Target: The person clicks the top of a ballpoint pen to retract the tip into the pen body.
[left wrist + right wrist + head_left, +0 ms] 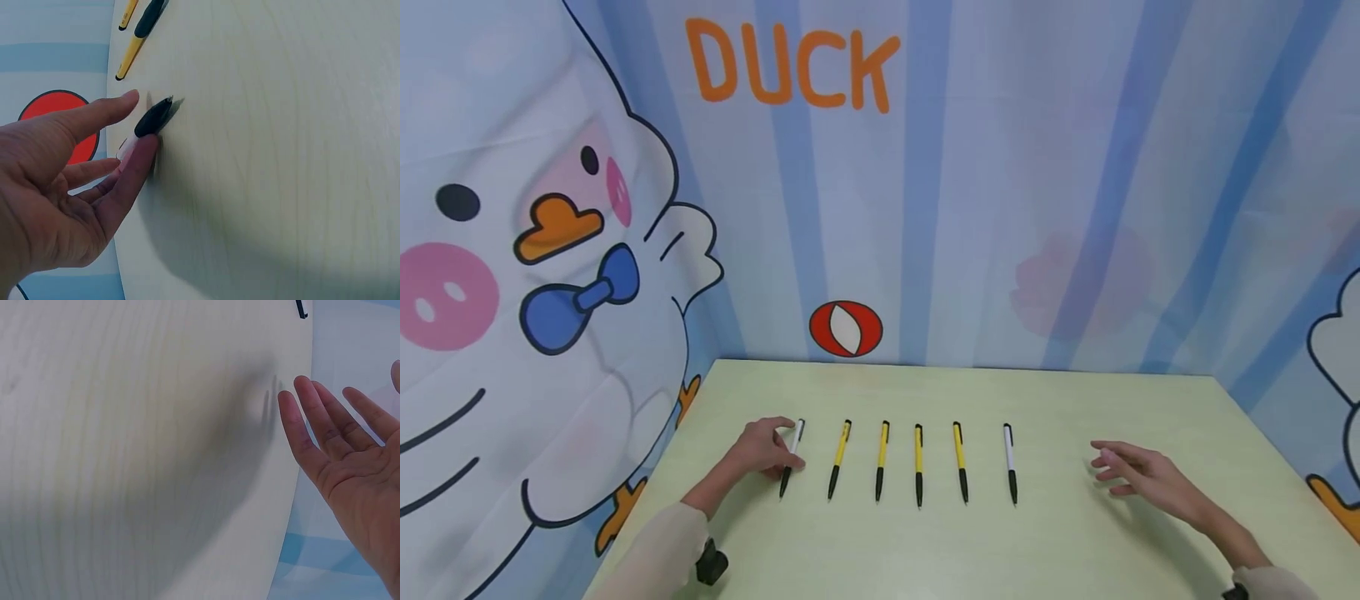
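Note:
Several pens with black grips lie in a row on the table (pixel 925 550). At the left end is a white pen (pixel 797 435), with my left hand (pixel 763 447) around it. In the left wrist view, the fingers of the left hand (pixel 69 187) lie against the far side of this pen's black grip (pixel 153 117), while the thumb stands apart from it. Yellow pens (pixel 882 450) fill the middle of the row, and another white pen (pixel 1009 450) ends it on the right. To the right of that pen, my right hand (pixel 1150 479) hovers over the table, fingers loosely extended, holding nothing.
A blue striped curtain (pixel 970 183) with printed ducks hangs behind the table and at its sides. A small black device (pixel 711 562) sits at the left sleeve. In the right wrist view, a pen's black end (pixel 302 307) shows at the top.

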### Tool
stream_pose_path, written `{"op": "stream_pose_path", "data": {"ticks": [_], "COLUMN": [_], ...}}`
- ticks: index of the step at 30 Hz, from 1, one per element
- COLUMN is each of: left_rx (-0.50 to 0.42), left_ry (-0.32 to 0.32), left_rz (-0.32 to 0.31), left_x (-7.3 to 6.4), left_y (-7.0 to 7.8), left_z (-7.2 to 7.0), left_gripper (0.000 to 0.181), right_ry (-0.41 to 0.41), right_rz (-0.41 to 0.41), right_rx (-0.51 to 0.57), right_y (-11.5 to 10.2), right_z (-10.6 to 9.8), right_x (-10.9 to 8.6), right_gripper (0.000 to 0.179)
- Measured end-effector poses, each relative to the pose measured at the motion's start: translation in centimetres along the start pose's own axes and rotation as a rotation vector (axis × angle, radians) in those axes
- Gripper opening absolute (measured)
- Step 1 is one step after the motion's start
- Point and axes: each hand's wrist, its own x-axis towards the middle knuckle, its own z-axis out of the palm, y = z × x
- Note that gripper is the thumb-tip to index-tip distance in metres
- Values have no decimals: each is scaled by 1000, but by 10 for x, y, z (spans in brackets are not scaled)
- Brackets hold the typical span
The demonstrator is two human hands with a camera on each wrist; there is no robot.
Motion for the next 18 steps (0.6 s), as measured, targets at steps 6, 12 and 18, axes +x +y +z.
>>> {"op": "stream_pose_path", "data": {"ticks": [6,12,18], "left_rx": [-2,-2,-111], "left_ry": [10,28,46], "left_rz": [4,21,55], "left_x": [-3,-6,-9], "left_y": [3,6,3], "left_z": [4,3,-1], "left_gripper": [72,72,68], "right_ry": [21,64,89], "right_rz": [-1,-11,3], "right_rx": [-38,-84,-96], "right_y": [2,4,6], "right_z": [3,7,10], "right_x": [-1,2,7], "right_gripper": [45,46,47]}}
